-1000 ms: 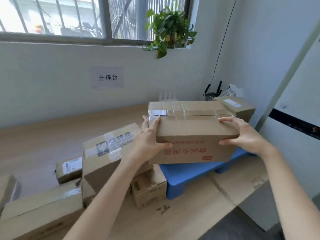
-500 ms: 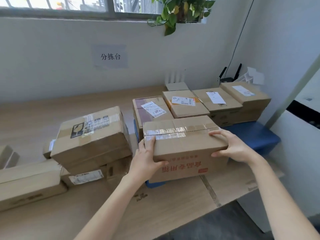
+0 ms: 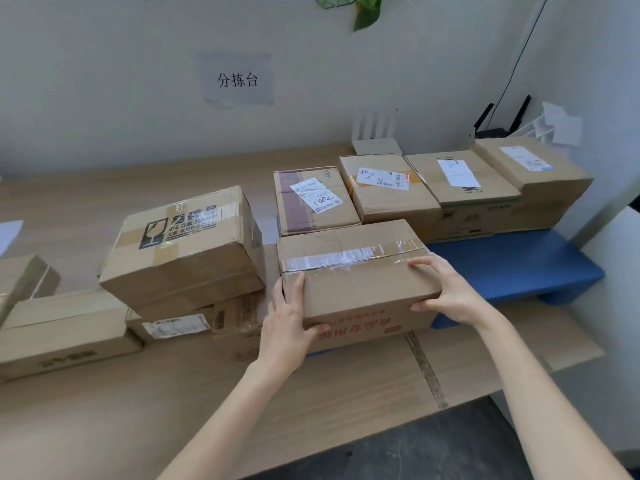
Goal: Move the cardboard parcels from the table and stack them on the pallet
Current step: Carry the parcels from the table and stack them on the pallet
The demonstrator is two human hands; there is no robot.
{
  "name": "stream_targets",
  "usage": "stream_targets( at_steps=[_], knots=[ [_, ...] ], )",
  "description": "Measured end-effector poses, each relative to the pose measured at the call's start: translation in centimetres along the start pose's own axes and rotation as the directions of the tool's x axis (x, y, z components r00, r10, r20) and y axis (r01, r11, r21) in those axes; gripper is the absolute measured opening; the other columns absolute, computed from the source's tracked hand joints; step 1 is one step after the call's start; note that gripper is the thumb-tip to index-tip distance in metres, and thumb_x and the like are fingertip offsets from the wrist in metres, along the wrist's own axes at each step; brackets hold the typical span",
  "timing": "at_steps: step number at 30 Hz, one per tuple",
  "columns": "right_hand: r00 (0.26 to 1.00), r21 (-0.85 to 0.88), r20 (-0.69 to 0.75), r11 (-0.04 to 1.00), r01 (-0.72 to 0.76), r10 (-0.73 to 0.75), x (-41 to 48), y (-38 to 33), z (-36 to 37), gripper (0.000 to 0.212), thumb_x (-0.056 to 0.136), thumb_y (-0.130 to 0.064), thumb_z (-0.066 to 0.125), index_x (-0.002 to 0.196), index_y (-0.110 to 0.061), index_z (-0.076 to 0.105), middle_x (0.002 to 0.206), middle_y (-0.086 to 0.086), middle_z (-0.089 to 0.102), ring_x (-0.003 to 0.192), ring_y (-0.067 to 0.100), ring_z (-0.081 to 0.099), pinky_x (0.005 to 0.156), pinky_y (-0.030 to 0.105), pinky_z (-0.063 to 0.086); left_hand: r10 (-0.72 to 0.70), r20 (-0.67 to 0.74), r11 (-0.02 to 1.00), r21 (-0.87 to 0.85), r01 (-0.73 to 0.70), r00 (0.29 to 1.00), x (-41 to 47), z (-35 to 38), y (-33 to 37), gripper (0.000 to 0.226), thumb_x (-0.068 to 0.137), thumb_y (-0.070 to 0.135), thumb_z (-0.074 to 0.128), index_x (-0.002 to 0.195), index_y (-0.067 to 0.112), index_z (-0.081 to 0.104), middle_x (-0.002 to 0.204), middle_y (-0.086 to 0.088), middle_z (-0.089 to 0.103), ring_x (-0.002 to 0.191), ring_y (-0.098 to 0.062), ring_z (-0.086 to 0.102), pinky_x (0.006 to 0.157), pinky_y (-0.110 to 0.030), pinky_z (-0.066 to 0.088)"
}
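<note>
We see the taped parcel (image 3: 356,282), brown cardboard with red print upside down on its near face, held at the front left corner of the blue pallet (image 3: 519,265); whether its base rests on the pallet we cannot tell. The left hand (image 3: 289,323) clasps its left end, fingers up along the side and thumb across the near face, and the right hand (image 3: 446,292) clasps the right end, fingers curled over the top edge and thumb below. Just behind it a row of four labelled parcels (image 3: 384,192) stands side by side along the back of the pallet. To the left on the wooden table (image 3: 86,202) we find a parcel with a broken-glass mark (image 3: 183,247) lying tilted on a flatter parcel (image 3: 180,325), and a long parcel (image 3: 65,334) beside them. On the wall behind hangs a paper sign (image 3: 238,79), with a white router (image 3: 375,133) standing under it
</note>
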State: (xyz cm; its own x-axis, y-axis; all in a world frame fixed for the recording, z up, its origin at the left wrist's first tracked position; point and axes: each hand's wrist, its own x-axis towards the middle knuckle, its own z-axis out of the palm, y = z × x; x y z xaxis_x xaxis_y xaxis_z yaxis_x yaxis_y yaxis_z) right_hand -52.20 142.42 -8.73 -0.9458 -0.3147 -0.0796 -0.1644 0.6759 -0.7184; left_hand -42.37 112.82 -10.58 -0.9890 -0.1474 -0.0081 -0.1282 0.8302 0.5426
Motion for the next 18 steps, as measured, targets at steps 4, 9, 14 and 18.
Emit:
stream_targets(
  at_steps=[4, 9, 14, 18],
  knots=[
    [1.000, -0.003, 0.009, 1.000, -0.002, 0.002, 0.57, 0.30, 0.03, 0.078, 0.067, -0.013, 0.086, 0.127, -0.042, 0.044, 0.148, -0.011, 0.028, 0.130, 0.015, 0.033, 0.106, 0.045, 0.041, -0.002, -0.003, 1.000, 0.015, 0.002, 1.000, 0.36, 0.44, 0.06, 0.099, 0.080, 0.044, 0.072, 0.149, 0.039, 0.001, 0.157, -0.007, 0.000, 0.141, -0.031, 0.021, 0.106, -0.042, 0.035],
    [1.000, 0.002, 0.000, 1.000, -0.011, 0.011, 0.67, 0.20, 0.04, 0.083, 0.067, -0.010, 0.086, 0.133, -0.036, 0.043, 0.149, -0.008, 0.026, 0.127, 0.012, 0.031, 0.106, 0.041, 0.036, 0.009, -0.026, 1.000, 0.016, -0.009, 1.000, 0.51, 0.79, -0.15, 0.100, 0.078, 0.046, 0.072, 0.149, 0.039, 0.002, 0.157, -0.006, 0.001, 0.140, -0.031, 0.023, 0.106, -0.043, 0.036],
    [1.000, -0.025, 0.010, 0.999, -0.027, 0.028, 0.71, 0.17, 0.05, 0.086, 0.066, -0.013, 0.087, 0.134, -0.037, 0.041, 0.153, -0.005, 0.022, 0.138, 0.021, 0.027, 0.108, 0.043, 0.034, 0.024, -0.029, 1.000, 0.019, -0.023, 0.999, 0.29, 0.85, -0.27, 0.101, 0.078, 0.048, 0.072, 0.148, 0.041, -0.001, 0.157, -0.005, 0.000, 0.140, -0.030, 0.024, 0.105, -0.041, 0.035],
    [0.996, -0.056, 0.039, 0.995, -0.083, 0.085, 0.54, -0.36, -0.34, 0.093, 0.063, -0.026, 0.090, 0.138, -0.043, 0.037, 0.160, -0.004, 0.007, 0.146, 0.024, 0.015, 0.112, 0.047, 0.027, 0.013, 0.029, 0.999, 0.030, -0.014, 0.999, 0.18, 0.16, -0.39, 0.103, 0.077, 0.061, 0.066, 0.148, 0.043, -0.006, 0.159, -0.003, -0.005, 0.141, -0.030, 0.025, 0.106, -0.042, 0.034]
  ],
)
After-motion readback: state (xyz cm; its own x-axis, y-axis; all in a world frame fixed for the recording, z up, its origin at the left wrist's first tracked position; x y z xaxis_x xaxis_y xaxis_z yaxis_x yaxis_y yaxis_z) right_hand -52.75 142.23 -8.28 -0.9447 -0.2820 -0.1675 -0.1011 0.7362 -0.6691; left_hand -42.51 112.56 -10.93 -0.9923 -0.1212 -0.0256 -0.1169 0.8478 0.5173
